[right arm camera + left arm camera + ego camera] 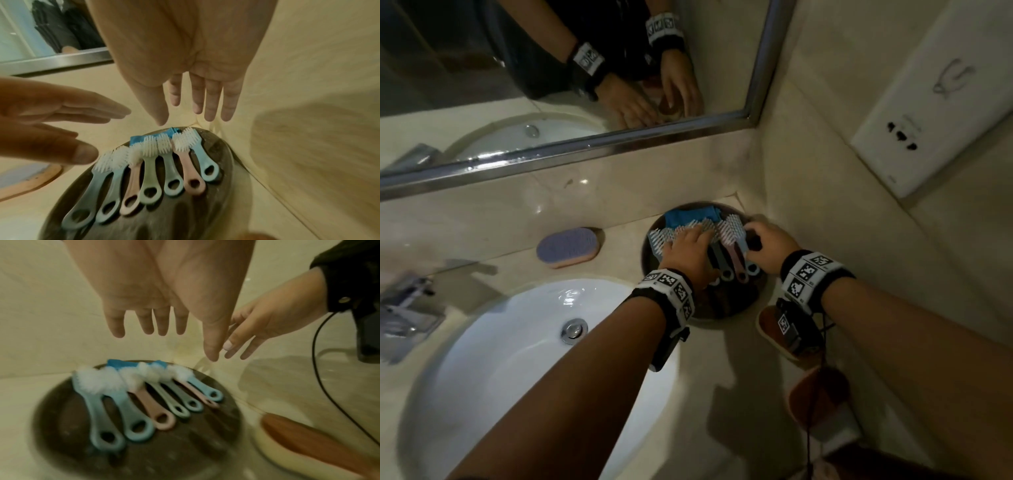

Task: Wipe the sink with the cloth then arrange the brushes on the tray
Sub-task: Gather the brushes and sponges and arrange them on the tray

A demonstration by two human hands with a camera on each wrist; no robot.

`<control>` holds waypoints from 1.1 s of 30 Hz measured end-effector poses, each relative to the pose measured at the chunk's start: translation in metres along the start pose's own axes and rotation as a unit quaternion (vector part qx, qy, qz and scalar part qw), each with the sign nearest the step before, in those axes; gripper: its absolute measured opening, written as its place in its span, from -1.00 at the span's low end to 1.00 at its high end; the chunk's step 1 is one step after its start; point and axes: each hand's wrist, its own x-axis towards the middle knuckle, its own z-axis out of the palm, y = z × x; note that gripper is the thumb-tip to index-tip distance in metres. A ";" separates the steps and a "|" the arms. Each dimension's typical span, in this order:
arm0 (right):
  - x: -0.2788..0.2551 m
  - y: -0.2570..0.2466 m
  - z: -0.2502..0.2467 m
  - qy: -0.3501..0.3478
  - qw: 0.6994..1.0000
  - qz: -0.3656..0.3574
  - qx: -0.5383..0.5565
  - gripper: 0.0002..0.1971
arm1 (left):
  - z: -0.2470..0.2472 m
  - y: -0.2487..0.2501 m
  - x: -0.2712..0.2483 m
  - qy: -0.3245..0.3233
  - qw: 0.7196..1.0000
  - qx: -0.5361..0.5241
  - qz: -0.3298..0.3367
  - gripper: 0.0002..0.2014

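Note:
A round dark tray [722,306] [164,451] [185,219] sits in the counter's corner. Several small brushes [738,263] [160,395] [152,170] with blue, green and pink handles lie on it side by side, bristles toward the wall. Behind the bristles a folded blue cloth [688,216] [115,364] [137,139] rests at the far rim. My left hand [688,246] [179,340] hovers over the left brushes with straight fingers and holds nothing. Over the tray's right side, my right hand [763,240] [185,116] is equally spread and empty. The white sink [500,359] lies to the left.
A purple oval sponge [568,246] lies on the counter left of the tray. Two brown-backed oval brushes [818,394] [308,443] sit at the counter's front right. The faucet [407,308] stands at the left edge. Walls and a mirror [551,68] close in behind the tray.

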 end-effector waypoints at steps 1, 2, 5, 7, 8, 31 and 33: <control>-0.009 0.000 0.001 0.000 1.000 0.007 -0.007 -0.40 | 0.003 0.003 -0.006 0.002 1.000 -0.004 0.011 -0.18; -0.018 0.000 0.001 0.001 1.000 0.013 -0.009 -0.40 | 0.006 0.006 -0.012 0.006 1.000 -0.003 0.024 -0.19; -0.046 0.001 0.003 0.001 0.999 0.035 -0.005 -0.45 | 0.022 0.017 -0.025 0.000 0.998 0.005 0.062 -0.18; -0.064 0.007 0.008 -0.005 0.999 0.051 -0.003 -0.50 | 0.033 0.023 -0.031 -0.019 0.997 0.011 0.078 -0.19; -0.073 0.011 0.012 -0.010 0.998 0.057 -0.005 -0.50 | 0.039 0.027 -0.034 -0.025 0.996 0.013 0.087 -0.21; -0.166 0.122 0.064 -0.147 0.984 0.033 -0.091 -0.30 | 0.130 0.117 -0.036 -0.099 0.972 0.133 0.167 -0.25; -0.172 0.126 0.068 -0.174 0.977 0.003 -0.121 -0.32 | 0.136 0.116 -0.041 -0.083 0.972 0.151 0.159 -0.28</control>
